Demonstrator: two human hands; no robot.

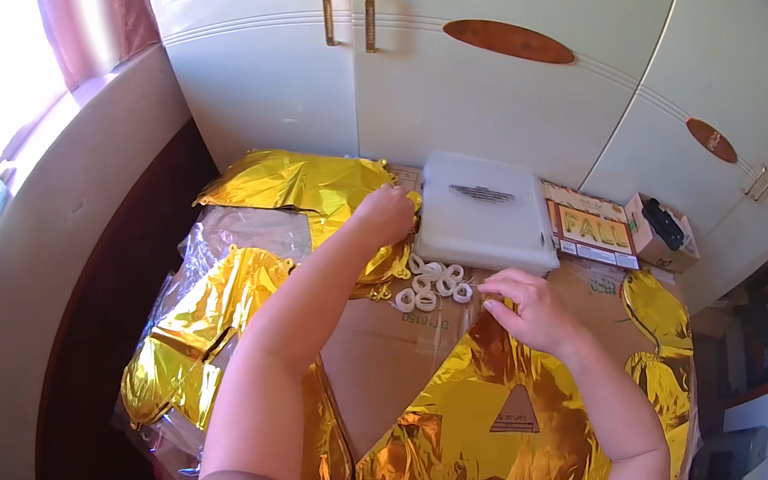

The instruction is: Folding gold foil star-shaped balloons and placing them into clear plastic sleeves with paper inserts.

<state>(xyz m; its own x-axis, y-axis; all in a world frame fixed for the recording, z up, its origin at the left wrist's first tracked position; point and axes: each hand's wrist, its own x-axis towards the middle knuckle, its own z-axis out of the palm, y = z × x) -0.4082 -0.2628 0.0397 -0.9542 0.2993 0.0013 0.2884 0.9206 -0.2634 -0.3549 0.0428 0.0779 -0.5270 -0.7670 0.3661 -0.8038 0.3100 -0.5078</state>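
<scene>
A flat gold foil balloon shaped like a letter A lies in front of me, with a triangular opening in its middle. My right hand is at its top point, thumb and fingertips close together; what they pinch is too small to make out. Farther off, my left hand is closed at the edge of a pile of gold foil balloons, its fingertips partly hidden. Between the hands sits a cluster of several white ribbon-like rolls. My left forearm passes over another gold foil balloon.
Cardboard covers the surface. At the back stand a translucent white plastic box, a box with a balloon picture and a small carton holding a black object. More gold foil lies right. Clear plastic wrap lies left, cupboard doors behind.
</scene>
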